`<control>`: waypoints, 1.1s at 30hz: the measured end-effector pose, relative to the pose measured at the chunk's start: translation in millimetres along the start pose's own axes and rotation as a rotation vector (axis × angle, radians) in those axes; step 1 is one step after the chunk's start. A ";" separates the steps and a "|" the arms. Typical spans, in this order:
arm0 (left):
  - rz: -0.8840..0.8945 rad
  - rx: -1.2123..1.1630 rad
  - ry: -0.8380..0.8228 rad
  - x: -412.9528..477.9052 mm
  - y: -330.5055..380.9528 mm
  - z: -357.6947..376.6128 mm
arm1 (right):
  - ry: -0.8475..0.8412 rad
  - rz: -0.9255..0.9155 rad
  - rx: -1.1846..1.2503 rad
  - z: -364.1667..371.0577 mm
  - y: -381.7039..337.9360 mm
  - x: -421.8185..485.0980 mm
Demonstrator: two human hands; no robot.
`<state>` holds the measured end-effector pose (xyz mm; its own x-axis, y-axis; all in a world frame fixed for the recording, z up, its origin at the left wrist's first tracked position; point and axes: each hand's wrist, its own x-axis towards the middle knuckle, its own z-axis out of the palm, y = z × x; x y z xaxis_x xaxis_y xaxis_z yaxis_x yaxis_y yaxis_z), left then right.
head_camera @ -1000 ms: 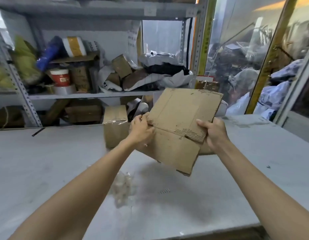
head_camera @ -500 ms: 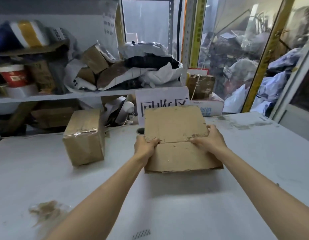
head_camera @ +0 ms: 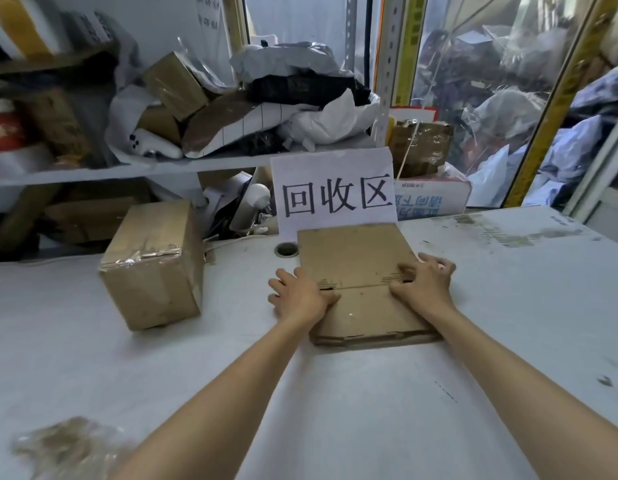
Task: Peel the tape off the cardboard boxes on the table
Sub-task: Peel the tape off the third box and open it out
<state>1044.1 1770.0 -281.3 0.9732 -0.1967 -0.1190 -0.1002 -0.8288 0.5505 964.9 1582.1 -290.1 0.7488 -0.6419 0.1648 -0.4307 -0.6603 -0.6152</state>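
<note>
A flattened cardboard box [head_camera: 359,258] lies on the white table [head_camera: 335,410] at the back, just below a paper sign. My left hand [head_camera: 300,296] rests on its left edge with fingers spread flat. Over on the right side my right hand [head_camera: 421,282] presses down with straight fingers. To the left stands a closed cardboard box [head_camera: 151,265] with clear tape across its top. A crumpled wad of peeled tape [head_camera: 65,445] lies at the near left of the table.
A white paper sign [head_camera: 335,192] with black characters leans at the table's back edge. A round hole [head_camera: 286,250] sits in the table beside the flat box. Shelves [head_camera: 92,171] behind hold boxes, bags and tape rolls. Yellow-framed glass [head_camera: 543,116] stands at the right.
The flattened box went from held up in the air to lying flat at the back of the table. Both hands let go of their grip and now press on it.
</note>
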 end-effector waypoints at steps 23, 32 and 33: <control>0.172 0.029 -0.001 -50.4 -161.2 -254.2 | -0.355 -0.544 -0.214 49.2 -283.9 -84.1; 0.003 -0.298 0.097 22.0 -193.6 -246.2 | -0.326 -0.196 0.223 115.3 -342.3 -62.0; -0.032 -0.400 0.030 29.8 -195.1 -241.0 | -0.376 -0.145 0.255 121.0 -340.0 -58.1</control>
<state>1142.5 2052.1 -193.1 0.9807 -0.1540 -0.1203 0.0128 -0.5636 0.8259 1128.8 1891.1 -183.8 0.9427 -0.3338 0.0011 -0.2064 -0.5854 -0.7840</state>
